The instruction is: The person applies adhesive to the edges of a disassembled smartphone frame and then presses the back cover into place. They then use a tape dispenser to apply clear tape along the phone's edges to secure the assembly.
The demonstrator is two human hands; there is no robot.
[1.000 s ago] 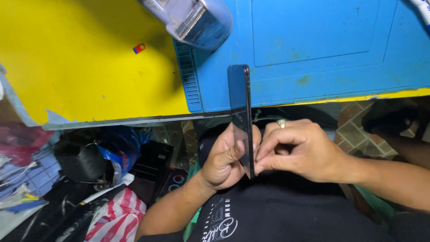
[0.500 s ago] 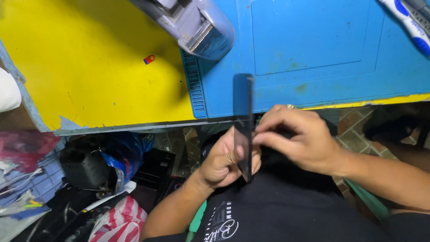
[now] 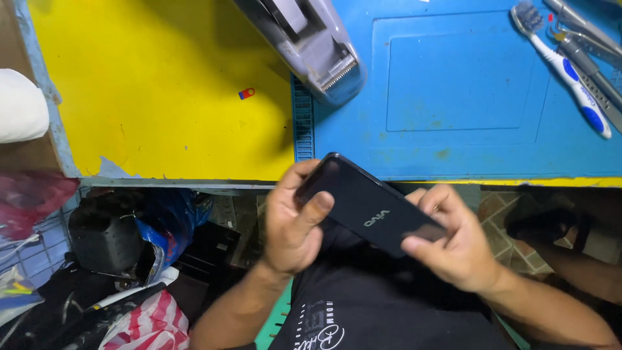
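Black phone (image 3: 372,212) is held back side up in both hands, over the lap just off the counter (image 3: 162,97) edge. Left hand (image 3: 291,227) is wrapped around the end at about 10 o'clock, thumb on top; right hand (image 3: 453,243) pinches the 4 o'clock end. I'd keep it low and grip by the edges (glossy backs slip easily). Toothbrush (image 3: 560,65) sits on the blue mat (image 3: 453,142) at 2 o'clock.

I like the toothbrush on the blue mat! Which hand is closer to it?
Right. The right hand grips the black phone below the toothbrush, off the blue mat. The left hand holds the phone's other end, farther away.
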